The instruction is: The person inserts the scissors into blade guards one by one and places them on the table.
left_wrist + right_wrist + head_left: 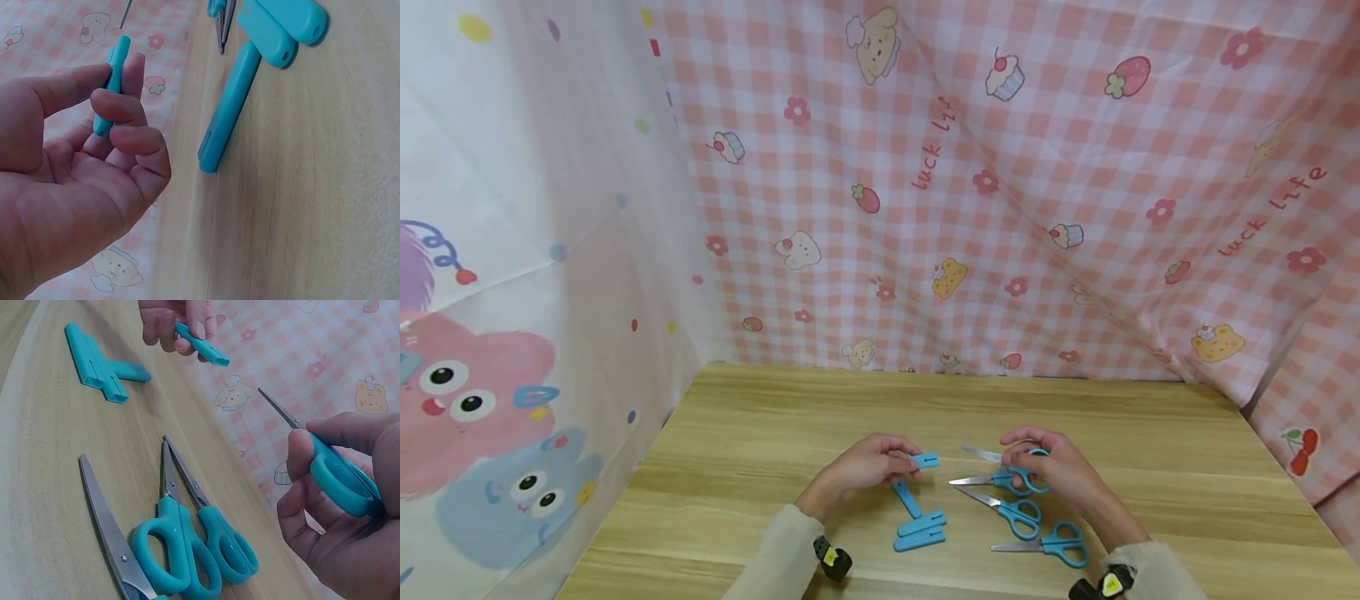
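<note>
My left hand [872,460] pinches a turquoise plastic scissors cover [115,78] between thumb and fingers, its slotted mouth facing right. In my right hand [1063,467] is a pair of small scissors [322,447], held near the pivot by thumb and fingers. Their closed blades point left toward the cover, with a gap between the two. Below my right hand lie three more turquoise-handled scissors [1020,515] on the table. Three loose covers [919,542] lie below my left hand, two side by side and one slanting.
The wooden table [760,433] runs back to a pink checked cloth [820,167] hanging behind it. A white cartoon-print cloth [595,250] hangs along the left side. Black cameras [833,560] are strapped to both wrists.
</note>
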Tool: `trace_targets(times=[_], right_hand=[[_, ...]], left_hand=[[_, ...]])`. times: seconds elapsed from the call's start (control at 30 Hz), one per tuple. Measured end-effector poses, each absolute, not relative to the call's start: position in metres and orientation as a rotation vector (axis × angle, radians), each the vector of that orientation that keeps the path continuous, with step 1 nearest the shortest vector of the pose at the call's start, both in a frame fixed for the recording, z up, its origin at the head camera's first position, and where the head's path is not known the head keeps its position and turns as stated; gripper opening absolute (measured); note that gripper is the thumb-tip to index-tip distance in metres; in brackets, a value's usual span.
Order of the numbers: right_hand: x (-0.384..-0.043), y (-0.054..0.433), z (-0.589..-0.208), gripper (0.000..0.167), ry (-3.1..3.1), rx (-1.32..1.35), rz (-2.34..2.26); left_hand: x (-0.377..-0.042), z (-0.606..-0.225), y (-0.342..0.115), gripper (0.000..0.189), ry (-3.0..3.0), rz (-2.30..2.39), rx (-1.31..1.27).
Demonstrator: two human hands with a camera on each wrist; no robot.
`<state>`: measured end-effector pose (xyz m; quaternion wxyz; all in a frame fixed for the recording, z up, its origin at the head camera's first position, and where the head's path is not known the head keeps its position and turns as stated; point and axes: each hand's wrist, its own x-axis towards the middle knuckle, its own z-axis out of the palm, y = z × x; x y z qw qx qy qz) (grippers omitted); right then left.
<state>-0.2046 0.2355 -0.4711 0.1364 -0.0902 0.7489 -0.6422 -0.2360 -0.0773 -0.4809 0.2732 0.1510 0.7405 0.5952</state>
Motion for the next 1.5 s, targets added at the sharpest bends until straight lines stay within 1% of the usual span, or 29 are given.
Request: trace_targets(times=[0.2, 0.5, 0.73, 1.13, 1.33, 1.5], right_hand=[[-0.203, 0.236, -0.469, 0.04, 2.174, -0.28, -1.841], [-0.202, 0.236, -0.466, 0.026, 2.148, -0.345, -1.844], [-0.197, 0.235, -0.461, 0.037, 2.164, -0.356, -1.804], [-0.193, 0.232, -0.455, 0.033, 2.179, -0.363, -1.787], [-0.191, 0.231, -0.455, 0.036, 2.18, -0.378, -1.785], [-0.191, 0.23, -0.457, 0.035, 2.159, -0.412, -1.791]], left_hand=[[-0.234, -0.477, -0.078, 0.017, 1.998, 1.608, 0.411], [-0.23, -0.473, -0.078, 0.017, 2.015, 1.612, 0.422], [-0.228, -0.472, -0.078, 0.018, 2.034, 1.597, 0.46], [-0.223, -0.467, -0.077, 0.018, 2.039, 1.585, 0.515], [-0.22, -0.465, -0.076, 0.017, 2.036, 1.583, 0.525], [-0.218, -0.463, -0.075, 0.017, 2.039, 1.569, 0.544]])
